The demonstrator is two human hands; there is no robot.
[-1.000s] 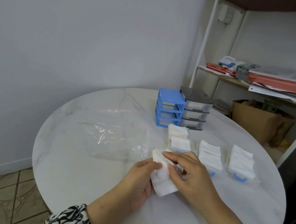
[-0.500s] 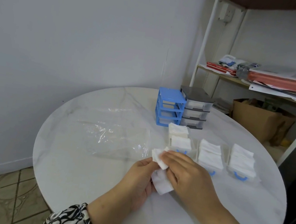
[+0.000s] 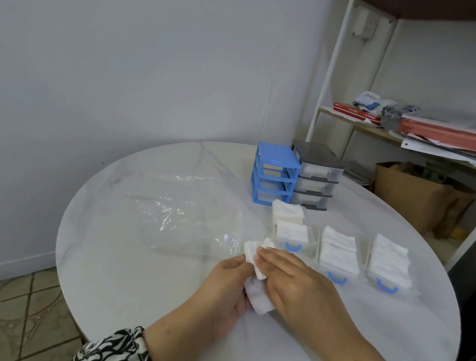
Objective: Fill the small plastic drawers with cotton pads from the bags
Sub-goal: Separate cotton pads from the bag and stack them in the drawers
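Observation:
A small stack of white cotton pads (image 3: 256,299) is held between both hands above the near part of the round white table (image 3: 124,271). My left hand (image 3: 219,298) grips the stack from the left; my right hand (image 3: 298,285) pinches its upper pads from the right. Three clear drawers with blue handles lie just beyond: the left drawer (image 3: 292,234), the middle drawer (image 3: 338,255) and the right drawer (image 3: 388,264), each holding white pads. Behind them stand a blue drawer frame (image 3: 275,173) and a grey drawer unit (image 3: 316,176).
An empty clear plastic bag (image 3: 181,218) lies flat on the table's left half. A white shelf rack (image 3: 422,136) with papers and folders stands at the right, with a brown paper bag (image 3: 416,194) under it. The wall is close behind the table.
My hands have stayed in place while the right fingers slid over the stack's top pads. The camera view shifted slightly.

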